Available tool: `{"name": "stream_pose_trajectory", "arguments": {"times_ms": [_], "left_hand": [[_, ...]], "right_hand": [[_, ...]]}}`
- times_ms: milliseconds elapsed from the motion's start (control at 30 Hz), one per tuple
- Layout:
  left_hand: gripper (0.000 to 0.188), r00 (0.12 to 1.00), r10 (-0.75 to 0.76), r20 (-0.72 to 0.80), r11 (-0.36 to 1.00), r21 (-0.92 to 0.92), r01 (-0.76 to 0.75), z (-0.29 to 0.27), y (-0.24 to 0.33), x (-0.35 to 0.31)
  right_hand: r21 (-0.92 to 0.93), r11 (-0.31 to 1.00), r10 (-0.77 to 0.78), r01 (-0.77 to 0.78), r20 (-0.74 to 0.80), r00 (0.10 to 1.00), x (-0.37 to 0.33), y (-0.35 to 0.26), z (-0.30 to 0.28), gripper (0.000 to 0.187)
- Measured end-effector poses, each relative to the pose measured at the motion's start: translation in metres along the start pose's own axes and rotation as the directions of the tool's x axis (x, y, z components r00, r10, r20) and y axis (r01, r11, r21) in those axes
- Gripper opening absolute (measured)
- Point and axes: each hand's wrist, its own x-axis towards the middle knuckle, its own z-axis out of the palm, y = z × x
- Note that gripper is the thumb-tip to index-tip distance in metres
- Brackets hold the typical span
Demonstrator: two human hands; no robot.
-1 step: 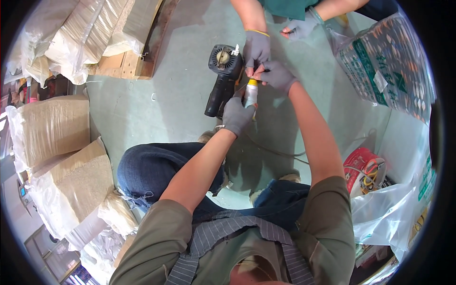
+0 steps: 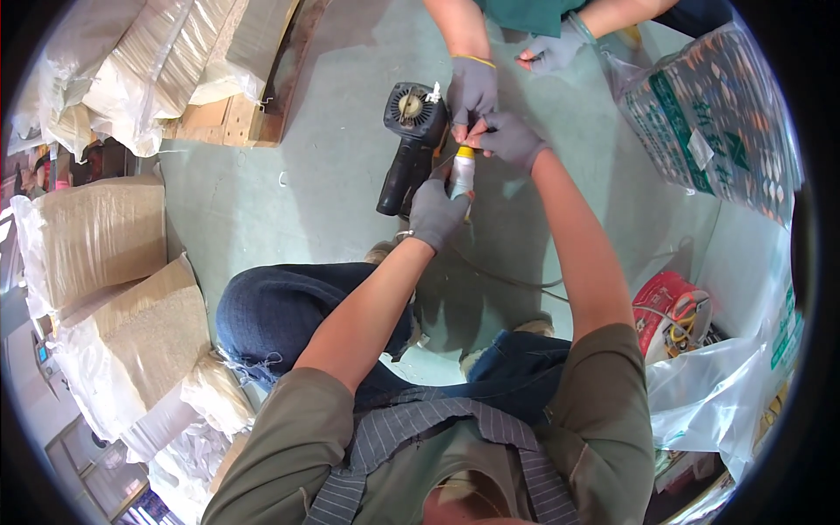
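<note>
My left hand (image 2: 437, 214), in a grey fingerless-tipped glove, is wrapped round the lower part of a small white bottle (image 2: 463, 166) with a yellow top. My right hand (image 2: 512, 142), gloved the same way, pinches with thumb and forefinger just above that top; what lies between the fingertips is too small to make out. Touching or nearly touching these fingertips is a co-worker's gloved hand (image 2: 473, 92), reaching in from the far side. Close on the left lies a black power tool (image 2: 413, 118) with a vented round face and a thick handle.
The co-worker's other hand (image 2: 560, 51) is at the far right. Wrapped boards on a wooden pallet (image 2: 223, 121) and wrapped cartons (image 2: 105, 249) stand left. A patterned bag (image 2: 713, 131) and a red container (image 2: 662, 302) are right. A cable (image 2: 507, 282) crosses the floor.
</note>
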Motion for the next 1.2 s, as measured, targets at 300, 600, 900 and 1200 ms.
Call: {"name": "stream_pose_trajectory", "arguments": {"times_ms": [300, 600, 900, 1200], "left_hand": [[0.056, 0.998, 0.027, 0.054, 0.999, -0.039, -0.025, -0.002, -0.001, -0.002], [0.057, 0.998, 0.021, 0.055, 0.999, -0.034, -0.019, -0.004, -0.004, -0.002], [0.057, 0.998, 0.016, 0.061, 0.999, -0.035, -0.014, -0.003, -0.007, -0.001], [0.054, 0.996, -0.001, 0.089, 0.995, -0.102, 0.01, -0.006, -0.001, -0.003]], "right_hand": [[-0.059, 0.998, 0.041, -0.031, 0.184, 0.982, 0.012, 0.002, -0.003, 0.021], [-0.307, 0.934, 0.224, -0.185, 0.096, 0.97, 0.013, -0.02, 0.009, 0.03], [-0.135, 0.979, 0.186, -0.153, 0.278, 0.942, 0.011, -0.01, -0.003, 0.029], [-0.081, 0.992, 0.12, -0.097, 0.375, 0.919, 0.012, -0.006, -0.009, 0.03]]}}
